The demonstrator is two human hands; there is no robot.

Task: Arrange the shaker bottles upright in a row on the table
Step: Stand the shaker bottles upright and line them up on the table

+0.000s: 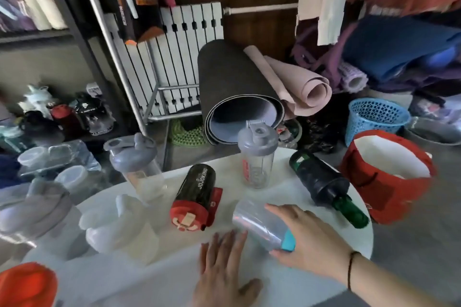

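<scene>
Two hands | right hand (306, 239) grip grasping smooth clear cylindrical bottle (259, 224) | left hand (224, 271) released, flat on table (149, 279)

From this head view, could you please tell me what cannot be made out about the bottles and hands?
- Right hand: palm covers the teal-lidded clear bottle; grip not visible.
- Bottles at left: motion-blurred, outlines unclear.
- Red object: cut off by the bottom-left edge.
- Left hand: underside hidden against the table.

Clear shaker bottles (257, 154) upright; black ones (197, 189) lie toppled.
</scene>
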